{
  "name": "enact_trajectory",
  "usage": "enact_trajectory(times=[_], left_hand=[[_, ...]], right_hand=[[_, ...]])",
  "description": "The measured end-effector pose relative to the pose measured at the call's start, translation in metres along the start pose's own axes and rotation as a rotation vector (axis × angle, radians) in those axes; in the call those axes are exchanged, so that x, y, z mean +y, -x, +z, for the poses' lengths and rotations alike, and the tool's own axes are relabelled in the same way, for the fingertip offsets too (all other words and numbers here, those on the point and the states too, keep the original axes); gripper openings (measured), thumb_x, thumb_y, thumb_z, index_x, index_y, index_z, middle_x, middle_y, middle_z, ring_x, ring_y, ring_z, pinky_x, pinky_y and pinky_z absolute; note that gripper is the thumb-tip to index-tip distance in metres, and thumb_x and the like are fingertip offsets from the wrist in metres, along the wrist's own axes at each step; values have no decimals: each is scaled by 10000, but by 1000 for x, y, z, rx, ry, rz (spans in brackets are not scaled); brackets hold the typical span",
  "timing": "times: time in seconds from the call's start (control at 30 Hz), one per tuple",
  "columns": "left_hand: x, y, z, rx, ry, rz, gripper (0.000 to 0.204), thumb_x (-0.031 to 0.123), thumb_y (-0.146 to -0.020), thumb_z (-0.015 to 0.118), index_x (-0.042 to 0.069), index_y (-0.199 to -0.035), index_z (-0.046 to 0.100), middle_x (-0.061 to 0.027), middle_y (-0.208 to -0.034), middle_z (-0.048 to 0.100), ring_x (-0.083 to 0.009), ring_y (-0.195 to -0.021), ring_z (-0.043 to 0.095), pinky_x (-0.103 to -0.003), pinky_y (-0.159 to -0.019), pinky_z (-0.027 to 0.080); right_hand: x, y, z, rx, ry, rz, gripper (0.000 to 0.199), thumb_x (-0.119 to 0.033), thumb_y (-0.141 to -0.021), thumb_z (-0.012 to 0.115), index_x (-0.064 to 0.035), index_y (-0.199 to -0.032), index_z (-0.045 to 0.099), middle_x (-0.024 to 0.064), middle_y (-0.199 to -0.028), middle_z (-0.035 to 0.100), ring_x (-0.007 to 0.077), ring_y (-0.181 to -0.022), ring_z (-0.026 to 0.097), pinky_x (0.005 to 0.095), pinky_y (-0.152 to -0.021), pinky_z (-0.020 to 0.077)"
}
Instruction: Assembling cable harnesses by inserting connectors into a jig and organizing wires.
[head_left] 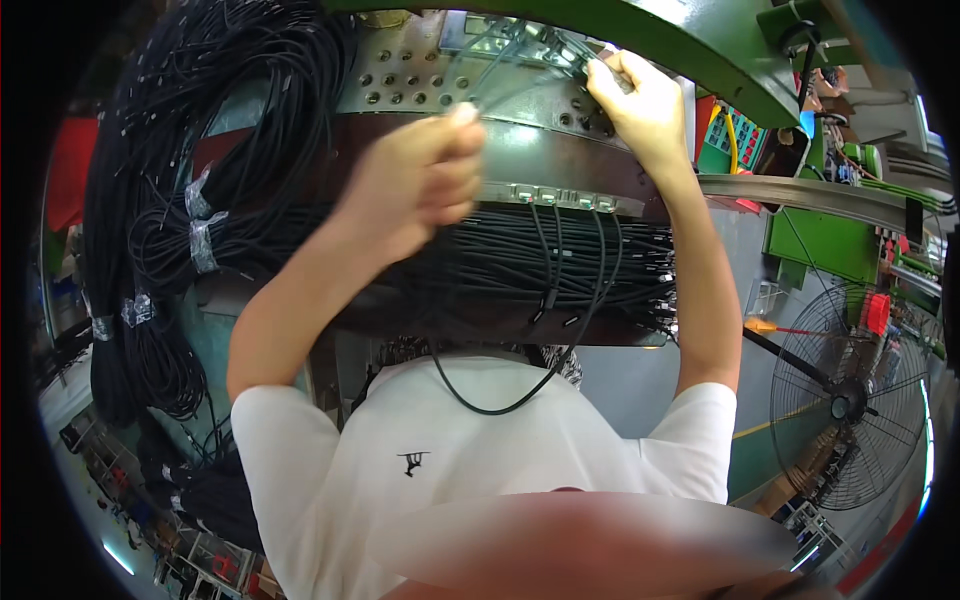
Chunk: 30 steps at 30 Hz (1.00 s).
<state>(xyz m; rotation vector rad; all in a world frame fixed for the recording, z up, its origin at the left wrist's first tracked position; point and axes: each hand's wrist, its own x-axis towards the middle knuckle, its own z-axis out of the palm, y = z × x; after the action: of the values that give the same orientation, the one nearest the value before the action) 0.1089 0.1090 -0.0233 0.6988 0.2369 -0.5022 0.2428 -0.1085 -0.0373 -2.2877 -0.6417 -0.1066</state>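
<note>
My left hand (430, 180) is closed in a fist above the metal bench, blurred by motion. Smeared dark cables run between its thumb and a metal fixture (565, 50) at the far side. My right hand (640, 105) is closed at the right end of this fixture, fingertips pinched against it; what they grip is hidden. Between my arms, several cables with small pale connectors (548, 196) rest in a row along the bench's near ledge. One black cable (500, 411) loops down in front of my white shirt.
A thick bundle of black cables (540, 262) lies in a trough before me. Large tied coils (215, 90) hang at left. A green machine frame (700, 45) arches overhead at far right. At right are a metal rail (830, 195) and a floor fan (848, 402).
</note>
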Motion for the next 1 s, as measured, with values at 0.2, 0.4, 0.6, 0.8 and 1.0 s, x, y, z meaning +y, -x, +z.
enact_trajectory(times=[0.2, 0.4, 0.6, 0.8, 1.0], left_hand=[[129, 132, -116, 457, -173, 903, 265, 172, -996, 378, 1, -843, 511, -14, -615, 451, -118, -532, 424, -244, -554, 418], [104, 142, -93, 933, -1055, 305, 556, 475, -961, 408, -30, -1058, 618, -45, -737, 658, -43, -570, 541, -165, -503, 406], [-37, 44, 7, 132, -701, -278, 374, 287, -975, 433, -21, -1101, 602, -127, -910, 672, -156, -755, 651, -248, -690, 522], [-93, 20, 44, -97, -210, -222, 518, 412, -973, 422, -8, -1276, 416, -121, -1050, 630, -170, -934, 618, -294, -898, 432], [7, -49, 40, 139, -141, 28, 370, 303, -986, 406, -41, -1027, 537, -32, -708, 518, -108, -543, 487, -257, -578, 494]], right_hand=[[-9, 29, 3, -153, 26, -408, 213, -256, -744, 676, -57, -799, 628, 79, -743, 584, 260, -745, 557, 356, -676, 464], [-3, 50, -5, -16, 140, -346, 289, -258, -767, 696, -99, -1004, 650, 64, -937, 565, 235, -907, 550, 339, -779, 464], [-13, 105, 2, -255, 67, -276, 225, -177, -771, 688, -86, -974, 658, 44, -874, 578, 230, -812, 565, 345, -718, 469], [-28, 64, 1, -52, -50, -317, 152, -141, -797, 643, -67, -928, 665, 85, -854, 633, 269, -832, 588, 357, -728, 472], [37, -40, 44, -12, 523, -286, 274, -254, -889, 504, -21, -933, 643, 188, -895, 643, 332, -832, 603, 418, -760, 463]])
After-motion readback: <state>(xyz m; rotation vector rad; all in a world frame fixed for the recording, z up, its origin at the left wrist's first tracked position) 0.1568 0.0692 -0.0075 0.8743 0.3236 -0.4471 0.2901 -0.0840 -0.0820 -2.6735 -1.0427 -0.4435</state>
